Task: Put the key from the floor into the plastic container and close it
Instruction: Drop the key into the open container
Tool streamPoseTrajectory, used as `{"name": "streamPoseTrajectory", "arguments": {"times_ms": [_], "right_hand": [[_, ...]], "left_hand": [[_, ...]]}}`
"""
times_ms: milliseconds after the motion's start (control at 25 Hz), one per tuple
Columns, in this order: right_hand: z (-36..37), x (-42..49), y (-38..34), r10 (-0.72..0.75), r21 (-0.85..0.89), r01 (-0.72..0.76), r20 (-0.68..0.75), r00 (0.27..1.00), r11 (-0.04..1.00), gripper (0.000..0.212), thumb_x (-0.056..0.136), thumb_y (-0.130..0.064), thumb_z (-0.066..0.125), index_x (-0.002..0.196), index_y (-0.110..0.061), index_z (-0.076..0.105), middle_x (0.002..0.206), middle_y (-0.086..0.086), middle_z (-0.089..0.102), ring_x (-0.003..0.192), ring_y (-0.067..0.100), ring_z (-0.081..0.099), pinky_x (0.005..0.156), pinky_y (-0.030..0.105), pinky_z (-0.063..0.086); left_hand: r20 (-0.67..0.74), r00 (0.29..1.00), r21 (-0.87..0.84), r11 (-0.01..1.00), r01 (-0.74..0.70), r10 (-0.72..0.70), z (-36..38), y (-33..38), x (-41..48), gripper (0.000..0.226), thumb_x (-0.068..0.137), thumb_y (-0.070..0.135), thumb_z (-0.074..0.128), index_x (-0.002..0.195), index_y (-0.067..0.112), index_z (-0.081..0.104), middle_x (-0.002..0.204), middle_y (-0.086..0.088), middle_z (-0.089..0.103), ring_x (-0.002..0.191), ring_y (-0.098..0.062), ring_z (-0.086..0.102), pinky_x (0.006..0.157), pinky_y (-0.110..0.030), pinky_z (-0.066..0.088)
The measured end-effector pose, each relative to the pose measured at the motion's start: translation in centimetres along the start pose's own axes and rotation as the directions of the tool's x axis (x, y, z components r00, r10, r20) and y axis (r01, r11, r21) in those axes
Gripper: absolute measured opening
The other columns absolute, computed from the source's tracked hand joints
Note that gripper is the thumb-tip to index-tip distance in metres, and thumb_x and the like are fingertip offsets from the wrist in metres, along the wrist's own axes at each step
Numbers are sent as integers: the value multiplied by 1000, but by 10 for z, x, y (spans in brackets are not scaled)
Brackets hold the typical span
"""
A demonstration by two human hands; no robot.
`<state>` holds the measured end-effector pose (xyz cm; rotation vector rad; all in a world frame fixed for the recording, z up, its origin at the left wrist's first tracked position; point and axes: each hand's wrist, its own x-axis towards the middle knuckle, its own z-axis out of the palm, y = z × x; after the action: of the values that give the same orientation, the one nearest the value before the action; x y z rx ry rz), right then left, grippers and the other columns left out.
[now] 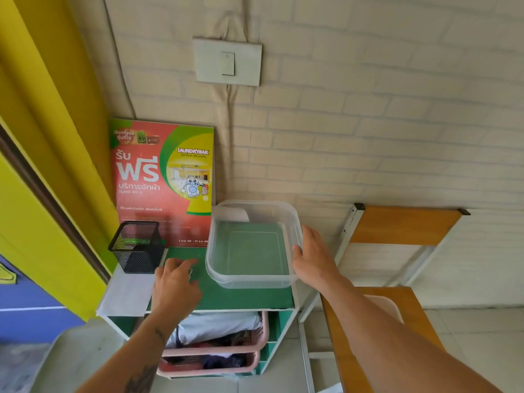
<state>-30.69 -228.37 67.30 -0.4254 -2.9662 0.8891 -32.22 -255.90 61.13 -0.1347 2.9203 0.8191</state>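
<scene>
A clear plastic container (249, 279) stands open, with no lid on it, on the green top of a small shelf unit (226, 299). Nothing lies inside it; a white label shows on its far wall. My right hand (312, 256) grips the container's right rim, thumb over the edge. My left hand (174, 282) hovers just left of the container with its fingers curled. A small metal key ring (189, 272) sticks out between the fingertips; the key itself is mostly hidden by the fingers.
A black mesh pen holder (137, 246) stands at the shelf's left, and a red-green poster (164, 180) leans on the wall behind. Pink baskets (215, 350) of cloth sit below. A wooden chair (397, 225) stands to the right, with a pale plastic piece (390, 306) on its seat.
</scene>
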Motion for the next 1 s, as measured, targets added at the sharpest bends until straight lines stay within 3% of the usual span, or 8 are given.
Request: {"name": "streamPoseTrajectory", "arguments": {"times_ms": [200, 320, 400, 520, 640, 720, 880, 1000], "right_hand": [[10, 8, -1, -40, -43, 40, -3, 999, 998, 58, 100, -11, 41, 153, -15, 17, 157, 3, 24, 129, 25, 46, 101, 36, 44], [15, 11, -1, -82, -125, 81, -1, 997, 989, 69, 96, -4, 47, 155, -16, 12, 164, 3, 10, 142, 26, 33, 109, 39, 41], [15, 12, -2, -113, -176, 116, 22, 993, 978, 73, 94, -2, 49, 155, -16, 10, 165, 1, 1, 143, 25, 32, 108, 38, 41], [15, 11, -4, -117, -200, 119, 22, 993, 973, 73, 95, -3, 50, 155, -16, 11, 165, 1, -1, 141, 26, 35, 107, 37, 42], [14, 11, -4, -112, -205, 113, 14, 994, 972, 72, 94, -2, 52, 154, -15, 15, 165, 2, 1, 138, 26, 40, 105, 36, 44], [14, 11, -4, -114, -208, 113, 11, 993, 972, 72, 93, -2, 54, 153, -14, 17, 165, 2, 2, 134, 26, 44, 102, 35, 46], [13, 10, -5, -105, -205, 109, 32, 994, 973, 75, 91, 1, 55, 154, -13, 17, 165, 1, 1, 131, 27, 47, 97, 35, 49], [10, 8, -7, -78, -194, 86, 47, 996, 977, 77, 90, 3, 53, 154, -14, 14, 166, 0, -1, 133, 27, 44, 98, 35, 48]], "left_hand": [[-89, 995, 104, 994, -40, 50, 2, -11, 3, 45, 83, 4, 54, 125, 17, 64, 121, -6, 60, 106, -31, 47, 93, -47, 48], [-129, 985, 88, 990, -106, 117, 1, -15, 8, 42, 82, 1, 52, 120, 10, 67, 113, -10, 65, 98, -34, 53, 83, -49, 54], [-189, 976, -36, 993, -115, 107, -3, -9, 9, 39, 82, -1, 52, 116, 8, 69, 109, -11, 69, 93, -33, 60, 80, -44, 55], [-289, 957, -301, 951, -72, -19, -15, 13, 11, 30, 87, -1, 52, 109, 9, 70, 98, -10, 71, 85, -29, 64, 77, -34, 50], [-327, 942, -470, 878, -89, -79, -28, 38, 17, 27, 89, 3, 50, 103, 17, 69, 92, -5, 71, 80, -25, 66, 79, -42, 57], [-341, 937, -528, 839, -130, -69, -36, 54, 16, 27, 90, 3, 50, 101, 19, 68, 88, -2, 71, 78, -21, 69, 78, -40, 57], [-391, 919, -595, 776, -210, -51, -52, 86, 11, 27, 93, 5, 47, 105, 18, 67, 84, 1, 69, 77, -10, 69, 67, -19, 49], [-279, 960, -619, 760, -197, 22, -44, 103, 25, 26, 94, 10, 48, 107, 22, 66, 90, -3, 71, 81, -17, 70, 70, -33, 56]]}}
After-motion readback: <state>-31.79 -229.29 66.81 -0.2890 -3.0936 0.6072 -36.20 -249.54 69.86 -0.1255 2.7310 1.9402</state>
